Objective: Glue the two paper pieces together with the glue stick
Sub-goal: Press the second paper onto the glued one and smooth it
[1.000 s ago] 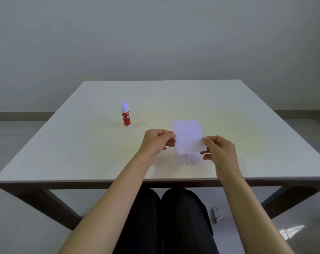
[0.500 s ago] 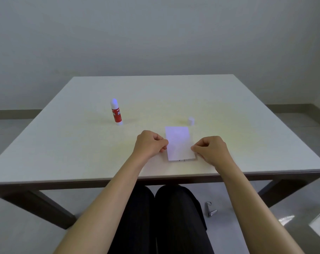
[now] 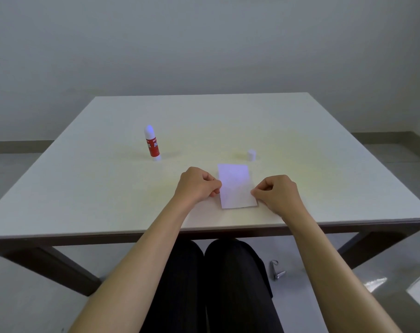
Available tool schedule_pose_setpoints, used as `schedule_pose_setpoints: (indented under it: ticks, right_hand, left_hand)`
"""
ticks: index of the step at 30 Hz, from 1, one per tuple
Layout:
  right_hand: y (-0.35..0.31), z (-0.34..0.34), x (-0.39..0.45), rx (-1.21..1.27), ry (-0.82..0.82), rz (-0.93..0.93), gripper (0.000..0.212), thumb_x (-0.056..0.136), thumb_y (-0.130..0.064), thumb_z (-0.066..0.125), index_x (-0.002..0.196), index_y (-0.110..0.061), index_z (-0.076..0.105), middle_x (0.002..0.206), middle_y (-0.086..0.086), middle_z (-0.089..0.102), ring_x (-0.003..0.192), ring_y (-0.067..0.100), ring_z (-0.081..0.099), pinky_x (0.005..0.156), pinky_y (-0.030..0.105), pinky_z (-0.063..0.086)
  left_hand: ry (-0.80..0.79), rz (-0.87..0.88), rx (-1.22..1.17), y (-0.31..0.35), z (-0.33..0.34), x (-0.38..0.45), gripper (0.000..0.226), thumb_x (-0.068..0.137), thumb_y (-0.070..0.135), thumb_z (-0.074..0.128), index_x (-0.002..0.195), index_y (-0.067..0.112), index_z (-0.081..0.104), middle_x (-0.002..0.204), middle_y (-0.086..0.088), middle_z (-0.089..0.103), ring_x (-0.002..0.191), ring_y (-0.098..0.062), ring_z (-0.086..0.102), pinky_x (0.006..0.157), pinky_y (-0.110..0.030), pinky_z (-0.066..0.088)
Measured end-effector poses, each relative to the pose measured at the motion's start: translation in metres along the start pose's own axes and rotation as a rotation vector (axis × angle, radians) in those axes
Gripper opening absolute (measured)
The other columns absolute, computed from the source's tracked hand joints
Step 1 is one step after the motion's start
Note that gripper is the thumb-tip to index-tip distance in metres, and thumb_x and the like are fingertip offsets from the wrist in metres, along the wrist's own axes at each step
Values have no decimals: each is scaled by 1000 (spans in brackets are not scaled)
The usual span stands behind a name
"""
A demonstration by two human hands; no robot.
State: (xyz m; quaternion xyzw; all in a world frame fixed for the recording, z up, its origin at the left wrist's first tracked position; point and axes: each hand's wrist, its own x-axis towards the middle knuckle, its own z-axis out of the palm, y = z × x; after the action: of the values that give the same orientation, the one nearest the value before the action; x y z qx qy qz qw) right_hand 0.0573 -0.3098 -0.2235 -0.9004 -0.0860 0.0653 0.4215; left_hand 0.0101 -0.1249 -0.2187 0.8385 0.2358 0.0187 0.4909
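White paper (image 3: 236, 186) lies flat on the table (image 3: 108, 183) near its near edge; a thin margin of a lower sheet shows along its bottom and right sides. Left hand (image 3: 196, 185), fingers curled, pinches the paper's left edge. Right hand (image 3: 277, 193), likewise curled, pinches the right edge. Glue stick (image 3: 152, 143) stands upright far left, uncapped. White cap (image 3: 251, 155) stands just beyond the paper.

Left hand (image 3: 197, 184) and right hand (image 3: 277, 194) both low, knuckles up, fingers curled in loose fists. Thumb and fingertips pinched together on each. Forearms bare, reaching forward.
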Motion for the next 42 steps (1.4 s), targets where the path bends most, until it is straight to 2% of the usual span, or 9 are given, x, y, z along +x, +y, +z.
schedule_pose_setpoints:
  ticks: [5,13,16,20,23,26,30,39,42]
  right_hand:
    - [-1,2,-2,-31,17,-32,11,78,-5,65,71,2,68,57,-6,57,54,4,49,41,5,37]
    - [-5,6,-4,-102,14,-46,10,76,-1,62,68,-4,58,59,-5,53,66,18,50,50,23,37]
    - [-5,5,-2,-80,4,-47,14,76,-3,65,78,-8,53,66,-2,51,72,20,48,51,24,36]
    - [-4,4,-2,-56,-15,-41,25,76,-5,68,96,-6,52,75,9,55,70,23,48,48,26,34]
    - [-4,4,-1,-72,-21,-45,24,76,-5,67,97,-6,54,72,7,54,71,22,49,48,25,34]
    - [-3,5,0,-99,-22,-44,20,78,-7,67,96,-8,59,65,-2,51,74,19,51,49,22,33]
    - [-3,6,0,-127,-6,-70,17,80,-7,66,97,-8,63,65,-2,52,75,18,52,53,19,35]
    - [-21,20,-2,-239,-80,-168,25,90,-18,57,112,-10,65,85,5,62,86,21,56,72,28,43]
    - [-34,33,-5,-279,-40,-242,30,94,-22,50,121,-13,60,109,7,64,103,26,58,85,35,46]
  left_hand:
    - [-6,7,44,1,0,-1,16,70,11,64,55,14,69,63,-2,72,57,-13,63,78,-37,60]
    - [41,68,198,3,4,-2,10,70,11,64,62,11,70,63,3,67,68,-20,63,72,-36,56]
    - [98,114,271,3,8,-4,7,71,14,68,77,13,69,72,3,63,80,-23,64,67,-32,51]
    - [106,181,298,-2,7,-4,44,72,19,71,113,17,55,88,0,58,82,-20,56,65,-29,42]
    - [10,360,444,-5,8,-5,67,77,30,69,137,20,40,130,-2,49,112,-21,50,90,-34,44]
    - [-256,460,818,-10,11,-7,78,89,55,45,151,22,11,161,6,7,148,-21,5,117,-50,7]
    - [-403,418,926,-17,14,-6,76,93,60,22,150,24,-13,159,9,-20,145,-20,-22,111,-56,-19]
    - [-405,389,1007,-19,-7,-5,76,92,61,21,149,24,-14,159,10,-19,146,-23,-21,111,-57,-20]
    - [-399,344,988,-27,-25,-6,75,93,60,22,149,26,-14,158,12,-20,146,-24,-21,112,-57,-19]
